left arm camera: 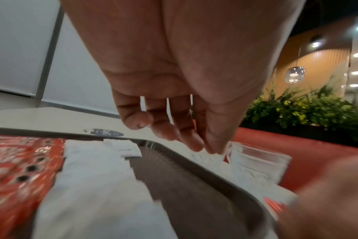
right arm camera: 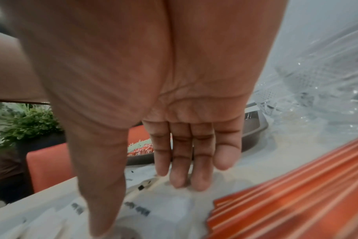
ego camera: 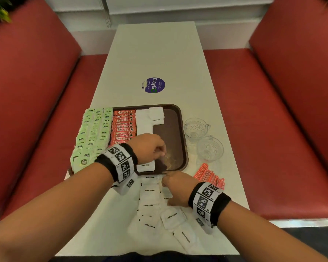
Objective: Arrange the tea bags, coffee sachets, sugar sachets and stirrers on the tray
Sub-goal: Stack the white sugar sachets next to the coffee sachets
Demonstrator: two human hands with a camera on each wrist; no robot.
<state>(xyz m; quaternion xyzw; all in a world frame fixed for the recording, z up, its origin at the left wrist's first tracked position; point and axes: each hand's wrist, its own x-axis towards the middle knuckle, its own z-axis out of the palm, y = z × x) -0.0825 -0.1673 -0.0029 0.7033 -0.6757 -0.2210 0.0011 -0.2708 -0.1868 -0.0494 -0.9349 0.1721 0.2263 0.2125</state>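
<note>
A brown tray [ego camera: 169, 133] [left arm camera: 174, 186] holds rows of green tea bags [ego camera: 93, 135], red coffee sachets [ego camera: 123, 127] [left arm camera: 16, 169] and a column of white sugar sachets [ego camera: 144, 121] [left arm camera: 96, 177]. My left hand [ego camera: 162, 152] [left arm camera: 206, 148] hovers over the tray's near end, fingers loosely curled, with nothing seen in them. Loose sugar sachets [ego camera: 150, 197] [right arm camera: 153, 210] lie on the table in front of the tray. My right hand [ego camera: 166, 183] [right arm camera: 145, 202] reaches down onto them with straight fingers. Orange stirrers [ego camera: 210, 176] [right arm camera: 296, 194] lie to its right.
Two glass cups [ego camera: 195, 127] [ego camera: 209, 148] stand on the table right of the tray, close to the stirrers. A round purple sticker [ego camera: 153, 85] marks the white table [ego camera: 155, 53] beyond the tray. Red bench seats [ego camera: 273, 129] flank the table.
</note>
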